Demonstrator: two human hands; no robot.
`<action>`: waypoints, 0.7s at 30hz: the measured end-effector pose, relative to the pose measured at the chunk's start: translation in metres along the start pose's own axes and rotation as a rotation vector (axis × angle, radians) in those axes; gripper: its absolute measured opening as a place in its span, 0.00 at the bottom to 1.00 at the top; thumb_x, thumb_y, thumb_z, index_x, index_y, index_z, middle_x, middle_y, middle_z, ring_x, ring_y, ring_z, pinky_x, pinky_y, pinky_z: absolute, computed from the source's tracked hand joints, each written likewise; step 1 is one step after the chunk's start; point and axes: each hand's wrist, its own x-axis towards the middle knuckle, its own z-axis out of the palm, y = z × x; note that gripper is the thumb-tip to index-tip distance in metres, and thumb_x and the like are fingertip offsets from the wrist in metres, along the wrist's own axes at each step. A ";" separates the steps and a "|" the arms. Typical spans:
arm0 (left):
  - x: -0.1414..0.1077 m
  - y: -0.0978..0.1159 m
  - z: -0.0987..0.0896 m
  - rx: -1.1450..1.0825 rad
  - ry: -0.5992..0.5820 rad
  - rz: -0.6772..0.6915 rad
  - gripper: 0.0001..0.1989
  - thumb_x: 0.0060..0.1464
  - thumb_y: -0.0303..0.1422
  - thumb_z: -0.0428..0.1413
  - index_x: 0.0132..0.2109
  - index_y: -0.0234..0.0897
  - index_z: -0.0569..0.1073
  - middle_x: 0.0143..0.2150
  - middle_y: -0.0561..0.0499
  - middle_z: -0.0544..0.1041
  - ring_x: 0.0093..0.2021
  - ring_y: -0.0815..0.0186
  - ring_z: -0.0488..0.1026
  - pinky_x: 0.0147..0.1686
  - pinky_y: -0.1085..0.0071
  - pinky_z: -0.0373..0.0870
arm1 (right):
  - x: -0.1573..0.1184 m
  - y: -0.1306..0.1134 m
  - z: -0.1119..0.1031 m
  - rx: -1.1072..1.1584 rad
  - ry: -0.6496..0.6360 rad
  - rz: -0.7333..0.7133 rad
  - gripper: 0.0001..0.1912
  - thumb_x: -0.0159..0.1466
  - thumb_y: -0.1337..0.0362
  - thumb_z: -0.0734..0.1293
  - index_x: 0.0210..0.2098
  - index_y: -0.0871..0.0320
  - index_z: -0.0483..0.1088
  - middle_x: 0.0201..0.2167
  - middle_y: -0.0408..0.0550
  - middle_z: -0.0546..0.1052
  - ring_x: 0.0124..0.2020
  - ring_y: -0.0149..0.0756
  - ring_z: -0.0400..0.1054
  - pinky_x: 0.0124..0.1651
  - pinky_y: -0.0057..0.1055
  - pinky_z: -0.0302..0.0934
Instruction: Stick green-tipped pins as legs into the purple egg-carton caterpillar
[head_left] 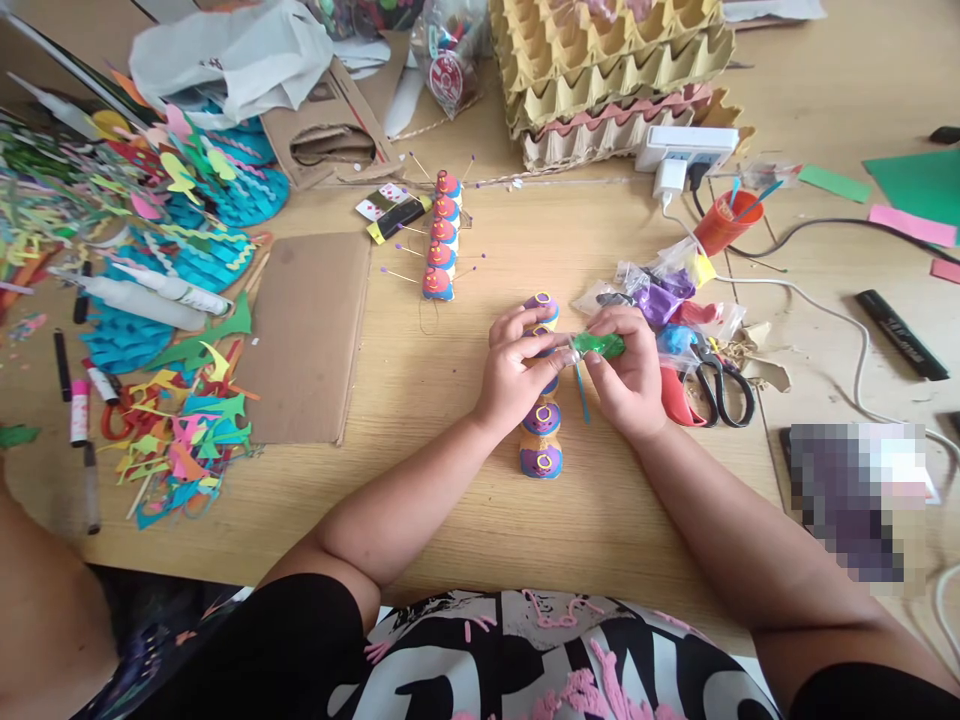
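Between both hands is a small clear bag of green clay (604, 345). My right hand (628, 385) grips the green part, and the fingers of my left hand (514, 368) pinch the bag's clear end. A thin blue stick (583, 395) points down below the fingertips; which hand holds it, I cannot tell. Beneath my hands lies a painted egg-carton strip (541, 455) in purple, blue and orange, with yellow rings on its bumps; its middle is partly hidden. Farther off stands a red and blue egg-carton strip (439, 282) with faces and purple-tipped sticks at its sides.
Bags of coloured clay (660, 295) and black-handled scissors (724, 390) lie to the right, near an orange cup (727, 225). A cardboard sheet (304, 340) and paper scraps (187, 440) are at left. Stacked egg trays (615, 75) stand behind a power strip (686, 146). Another person's arm (45, 600) shows at lower left.
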 end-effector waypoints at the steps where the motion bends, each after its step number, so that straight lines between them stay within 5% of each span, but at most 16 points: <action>1: 0.000 0.001 -0.001 -0.010 -0.007 -0.008 0.10 0.63 0.43 0.66 0.47 0.47 0.87 0.62 0.46 0.81 0.68 0.56 0.73 0.73 0.51 0.67 | 0.000 0.000 0.000 -0.001 -0.012 -0.015 0.10 0.72 0.51 0.67 0.47 0.48 0.68 0.45 0.50 0.71 0.50 0.46 0.69 0.57 0.50 0.67; 8: 0.000 0.002 -0.001 -0.082 -0.019 -0.051 0.08 0.64 0.40 0.67 0.47 0.47 0.87 0.63 0.46 0.80 0.69 0.55 0.73 0.72 0.50 0.69 | -0.001 -0.003 -0.001 -0.035 -0.035 -0.043 0.09 0.72 0.52 0.67 0.47 0.47 0.69 0.44 0.50 0.72 0.48 0.46 0.69 0.56 0.51 0.67; 13: 0.000 0.002 -0.001 -0.097 0.004 -0.021 0.09 0.65 0.39 0.66 0.50 0.49 0.86 0.62 0.46 0.80 0.70 0.57 0.73 0.74 0.50 0.68 | -0.003 0.003 0.003 0.076 0.029 0.030 0.19 0.70 0.47 0.69 0.56 0.44 0.69 0.55 0.52 0.72 0.57 0.49 0.71 0.65 0.55 0.67; 16: -0.001 0.004 -0.003 -0.028 0.026 0.043 0.09 0.65 0.41 0.65 0.50 0.50 0.86 0.62 0.47 0.80 0.69 0.57 0.72 0.76 0.50 0.65 | -0.004 0.008 0.005 0.236 0.041 0.221 0.25 0.71 0.42 0.67 0.62 0.42 0.63 0.57 0.51 0.73 0.52 0.44 0.75 0.55 0.47 0.74; 21: -0.001 0.007 -0.006 0.104 0.054 0.110 0.10 0.65 0.44 0.64 0.47 0.47 0.86 0.62 0.47 0.79 0.68 0.57 0.71 0.75 0.50 0.64 | -0.005 0.008 0.005 0.306 -0.024 0.388 0.19 0.69 0.43 0.70 0.50 0.47 0.69 0.45 0.47 0.74 0.35 0.35 0.70 0.35 0.33 0.70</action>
